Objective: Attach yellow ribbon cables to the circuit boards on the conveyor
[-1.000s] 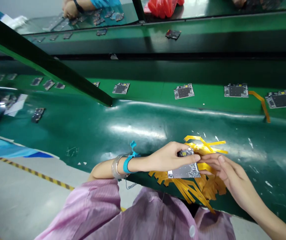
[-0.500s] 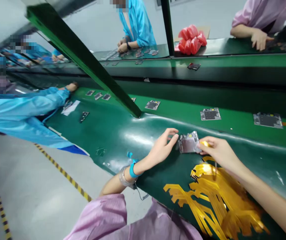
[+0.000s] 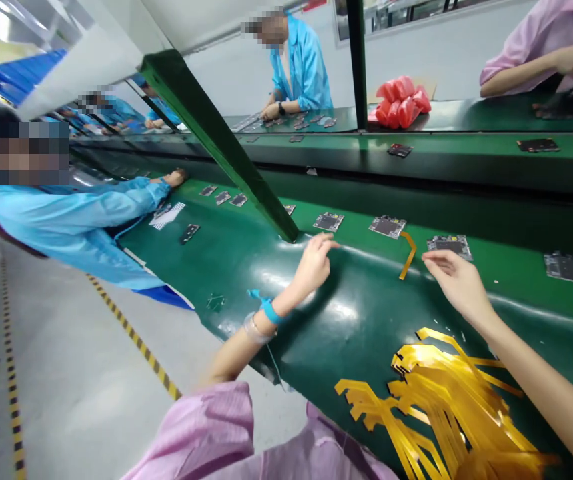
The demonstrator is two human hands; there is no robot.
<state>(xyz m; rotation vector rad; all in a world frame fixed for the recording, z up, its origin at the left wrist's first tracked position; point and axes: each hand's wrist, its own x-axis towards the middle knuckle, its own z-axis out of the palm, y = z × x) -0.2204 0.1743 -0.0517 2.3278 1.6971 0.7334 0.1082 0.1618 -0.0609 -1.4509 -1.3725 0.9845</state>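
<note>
Right of centre in the frame, a circuit board (image 3: 387,227), its markings too small to read, lies with an orange ribbon (image 3: 409,257) between the loosely open left hand (image 3: 315,260) and outstretched, open right hand (image 3: 452,279), whose fingers partly hide another board (image 3: 449,244). The bottom edge crops the ribbon pile (image 3: 446,393).

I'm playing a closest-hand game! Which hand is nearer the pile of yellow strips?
Right. The right hand is just beyond the pile of yellow strips; the left hand is farther away, beyond it and off to its left.
</note>
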